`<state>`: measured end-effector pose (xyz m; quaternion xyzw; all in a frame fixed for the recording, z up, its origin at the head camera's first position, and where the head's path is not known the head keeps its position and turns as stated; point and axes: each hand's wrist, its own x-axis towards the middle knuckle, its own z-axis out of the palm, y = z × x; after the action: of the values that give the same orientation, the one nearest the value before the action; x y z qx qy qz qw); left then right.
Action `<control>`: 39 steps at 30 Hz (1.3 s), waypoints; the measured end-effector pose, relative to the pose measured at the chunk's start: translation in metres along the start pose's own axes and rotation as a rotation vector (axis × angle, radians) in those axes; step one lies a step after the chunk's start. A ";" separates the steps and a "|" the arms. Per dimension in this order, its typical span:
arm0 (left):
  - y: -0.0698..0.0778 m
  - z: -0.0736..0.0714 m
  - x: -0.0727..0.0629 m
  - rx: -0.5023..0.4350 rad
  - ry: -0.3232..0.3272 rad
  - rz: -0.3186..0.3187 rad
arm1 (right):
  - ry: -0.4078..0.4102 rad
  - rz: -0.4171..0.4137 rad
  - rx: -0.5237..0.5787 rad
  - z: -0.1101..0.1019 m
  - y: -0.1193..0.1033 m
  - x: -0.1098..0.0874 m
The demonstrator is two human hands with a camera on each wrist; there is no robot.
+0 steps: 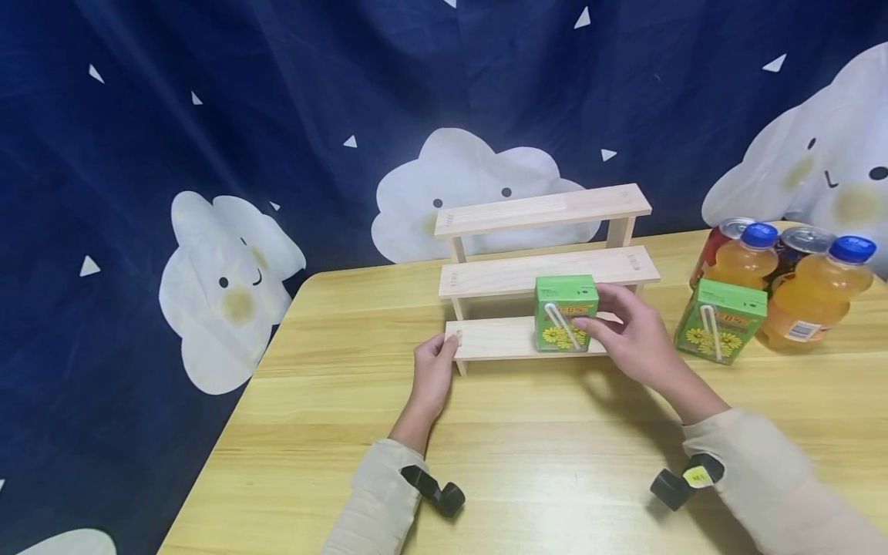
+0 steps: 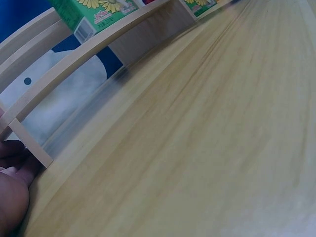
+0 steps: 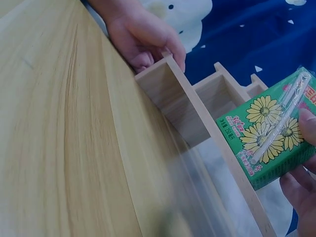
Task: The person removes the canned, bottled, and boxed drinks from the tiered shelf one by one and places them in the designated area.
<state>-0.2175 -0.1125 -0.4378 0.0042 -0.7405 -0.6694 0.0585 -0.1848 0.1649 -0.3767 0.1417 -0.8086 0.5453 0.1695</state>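
A small three-step wooden shelf (image 1: 548, 271) stands on the table. My left hand (image 1: 432, 376) grips the left end of its lowest board, thumb on top; in the right wrist view its curled fingers (image 3: 144, 60) show by the side support. With my right hand (image 1: 641, 343) I hold a green drink carton (image 1: 555, 293) by its right side, thumb on the front. The carton is upright over the lowest board, right of its middle, and a wrapped white straw (image 3: 281, 116) is stuck to its front. Whether its base bears fully on the board I cannot tell.
Right of the shelf stands a second green carton (image 1: 721, 320). Behind it are two orange drink bottles (image 1: 812, 301) with blue caps and two cans (image 1: 805, 240), partly hidden. A dark blue curtain (image 1: 333, 69) with clouds hangs behind the wooden table (image 1: 333, 401).
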 end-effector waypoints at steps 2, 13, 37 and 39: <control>0.000 0.000 0.000 -0.002 -0.003 -0.002 | 0.007 -0.002 -0.003 -0.003 0.000 -0.001; -0.001 0.000 0.001 -0.002 0.006 -0.013 | 0.075 -0.029 -0.033 -0.020 0.004 -0.011; 0.000 -0.001 0.001 0.002 -0.031 -0.038 | 0.180 0.107 -0.247 -0.062 0.008 -0.039; 0.004 -0.002 0.000 0.012 -0.038 -0.048 | 0.183 0.124 -0.244 -0.066 0.009 -0.042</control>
<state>-0.2174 -0.1140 -0.4338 0.0094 -0.7453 -0.6661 0.0282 -0.1424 0.2309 -0.3792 0.0197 -0.8571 0.4632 0.2245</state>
